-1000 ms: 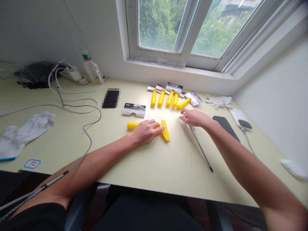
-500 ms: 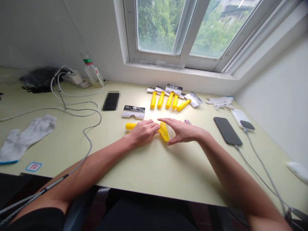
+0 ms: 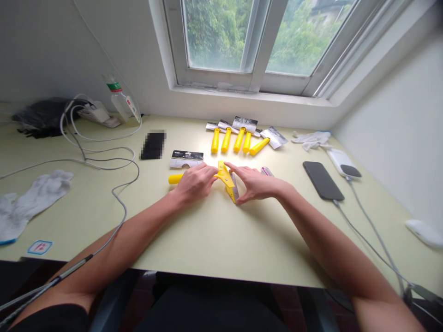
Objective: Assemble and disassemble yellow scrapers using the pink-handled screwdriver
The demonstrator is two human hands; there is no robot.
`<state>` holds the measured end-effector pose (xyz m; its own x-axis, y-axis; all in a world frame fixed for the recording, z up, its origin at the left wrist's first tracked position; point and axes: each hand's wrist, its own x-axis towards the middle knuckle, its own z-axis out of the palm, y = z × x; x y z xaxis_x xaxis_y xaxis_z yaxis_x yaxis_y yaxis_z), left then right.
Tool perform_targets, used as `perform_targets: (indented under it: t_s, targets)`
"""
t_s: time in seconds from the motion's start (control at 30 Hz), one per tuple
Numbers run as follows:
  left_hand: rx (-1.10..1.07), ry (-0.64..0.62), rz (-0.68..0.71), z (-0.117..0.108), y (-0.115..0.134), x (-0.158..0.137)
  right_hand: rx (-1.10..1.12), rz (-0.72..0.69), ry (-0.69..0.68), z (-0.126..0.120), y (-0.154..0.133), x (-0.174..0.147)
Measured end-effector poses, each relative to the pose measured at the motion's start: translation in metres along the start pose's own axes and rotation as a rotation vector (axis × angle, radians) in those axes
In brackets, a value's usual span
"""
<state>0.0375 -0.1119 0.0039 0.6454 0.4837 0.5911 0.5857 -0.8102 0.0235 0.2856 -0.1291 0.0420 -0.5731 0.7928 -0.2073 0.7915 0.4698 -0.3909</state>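
Note:
My left hand (image 3: 195, 182) is closed round the handle of a yellow scraper (image 3: 176, 179), whose butt sticks out to the left. Its yellow head (image 3: 224, 174) with small screws points right, between my hands. A grey metal blade (image 3: 235, 188) with a yellow strip behind it stands at an angle to the head. My right hand (image 3: 258, 182) spans this blade end, thumb at its lower end and fingertips near the top. A black-and-white packaging card (image 3: 187, 159) lies behind my left hand. A small pinkish item (image 3: 266, 171) lies behind my right hand, partly hidden.
Several yellow-handled scrapers (image 3: 237, 140) with cards lie below the window. A phone (image 3: 322, 180), a white power bank (image 3: 343, 164) and a glove (image 3: 311, 139) are on the right. Cables, a bottle (image 3: 121, 103) and another glove (image 3: 38, 198) occupy the left.
The scraper head has turned, and the grey blade with a yellow strip now shows angled away from it. My right fingers have closed in on the blade end. The camera view has shifted slightly.

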Motion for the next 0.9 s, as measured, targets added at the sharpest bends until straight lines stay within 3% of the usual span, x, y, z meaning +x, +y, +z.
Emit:
perform_targets:
  t_s: [0.3, 0.57, 0.8, 0.9]
  targets:
    - [0.028, 0.008, -0.033, 0.000, -0.001, -0.001, -0.048, 0.042, -0.023, -0.006, -0.007, -0.006]
    - [0.000, 0.020, -0.047, 0.001, -0.004, -0.001, -0.132, 0.240, -0.061, -0.023, 0.011, -0.018]
    - [0.002, 0.010, -0.060, -0.003, -0.007, -0.001, -0.048, -0.002, -0.051, 0.000, -0.003, -0.003]
    - [0.005, 0.013, -0.073, -0.003, -0.008, -0.001, -0.029, -0.037, -0.007, 0.004, -0.001, 0.002]
